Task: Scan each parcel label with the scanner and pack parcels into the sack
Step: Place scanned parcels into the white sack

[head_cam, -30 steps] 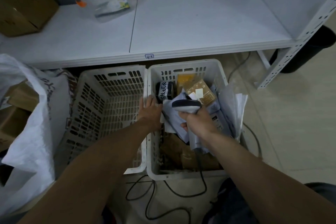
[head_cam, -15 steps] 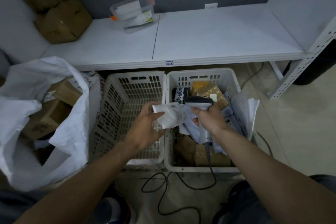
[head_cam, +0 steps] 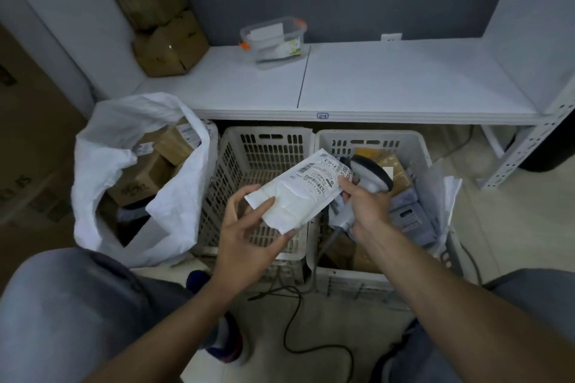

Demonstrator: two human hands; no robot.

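a: left hand (head_cam: 249, 236) cradles the white parcel (head_cam: 295, 199) from below, thumb on top, over the near right corner of the middle basket (head_cam: 264, 165). the label (head_cam: 323, 176) is turned face-up so the barcode can be read.

b: and the right hand (head_cam: 364, 205)?

a: wrapped round the scanner (head_cam: 370, 177) handle, fingertips also nipping the parcel's far end. steadying it flat, i'd say. the scanner head sits just right of the basket, not yet aimed at the label.

b: next stop?

a: the sack (head_cam: 124, 171), mouth gaping just left of the basket, boxes (head_cam: 146, 177) already inside. more parcels wait in the crate (head_cam: 373, 140) touching the basket's right side.
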